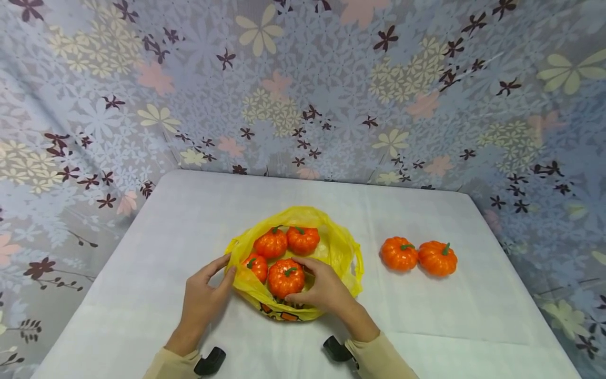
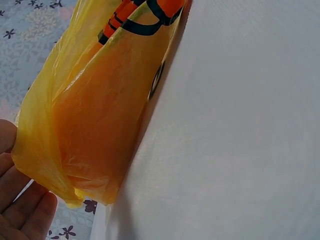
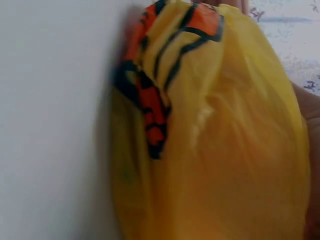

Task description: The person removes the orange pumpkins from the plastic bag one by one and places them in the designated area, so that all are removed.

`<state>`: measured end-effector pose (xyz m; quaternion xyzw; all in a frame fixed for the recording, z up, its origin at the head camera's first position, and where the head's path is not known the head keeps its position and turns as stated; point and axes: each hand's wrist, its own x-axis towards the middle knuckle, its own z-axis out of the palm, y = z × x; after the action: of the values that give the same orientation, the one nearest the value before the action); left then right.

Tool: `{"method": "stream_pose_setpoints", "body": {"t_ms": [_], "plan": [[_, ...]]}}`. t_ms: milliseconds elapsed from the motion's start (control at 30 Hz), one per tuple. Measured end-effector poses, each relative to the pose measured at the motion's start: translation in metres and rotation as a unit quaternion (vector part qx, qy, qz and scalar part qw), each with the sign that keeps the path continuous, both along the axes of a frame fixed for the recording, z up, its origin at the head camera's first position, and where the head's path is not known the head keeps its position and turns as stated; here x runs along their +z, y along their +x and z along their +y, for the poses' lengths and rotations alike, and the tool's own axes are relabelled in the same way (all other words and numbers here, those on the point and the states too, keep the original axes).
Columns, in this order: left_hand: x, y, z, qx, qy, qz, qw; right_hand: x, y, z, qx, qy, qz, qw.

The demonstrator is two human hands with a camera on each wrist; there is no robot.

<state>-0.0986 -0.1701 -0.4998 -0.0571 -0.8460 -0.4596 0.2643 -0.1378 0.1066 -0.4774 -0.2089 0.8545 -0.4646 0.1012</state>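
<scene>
A yellow plastic bag (image 1: 338, 247) with its mouth spread wide sits on the table, several small orange pumpkins (image 1: 271, 243) inside it. My left hand (image 1: 203, 295) holds the bag's left rim between thumb and fingers. Reaching into the bag from the right, my right hand (image 1: 326, 287) grips the front pumpkin (image 1: 286, 278) between thumb and fingers. In the left wrist view, the left fingers (image 2: 37, 212) lie beside the bag (image 2: 100, 125). The bag (image 3: 225, 125) hides most of the right hand in the right wrist view.
Two more orange pumpkins, a left one (image 1: 399, 253) and a right one (image 1: 437, 258), sit side by side on the white-covered table (image 1: 450, 316), right of the bag. Flower-patterned cloth (image 1: 303, 105) hangs behind and along both sides.
</scene>
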Motion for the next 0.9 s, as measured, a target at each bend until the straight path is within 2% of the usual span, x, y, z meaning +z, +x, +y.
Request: {"method": "stream_pose_setpoints", "body": {"t_ms": [233,400,733,900], "plan": [[-0.001,0.002,-0.002,0.004,-0.002,0.004,1.0,0.018,0.001,0.004,-0.025,-0.022,-0.006,0.999],[0.001,0.002,-0.001,0.0,0.004,0.002,1.0,0.037,-0.003,0.016,-0.069,-0.041,0.008,0.997],[0.003,0.003,0.0,0.004,0.005,-0.026,0.9996,0.064,-0.02,0.068,-0.133,-0.035,0.077,0.987],[0.004,0.002,0.001,0.007,0.004,-0.03,0.9995,0.076,-0.023,0.095,-0.186,-0.023,0.071,0.98]]}}
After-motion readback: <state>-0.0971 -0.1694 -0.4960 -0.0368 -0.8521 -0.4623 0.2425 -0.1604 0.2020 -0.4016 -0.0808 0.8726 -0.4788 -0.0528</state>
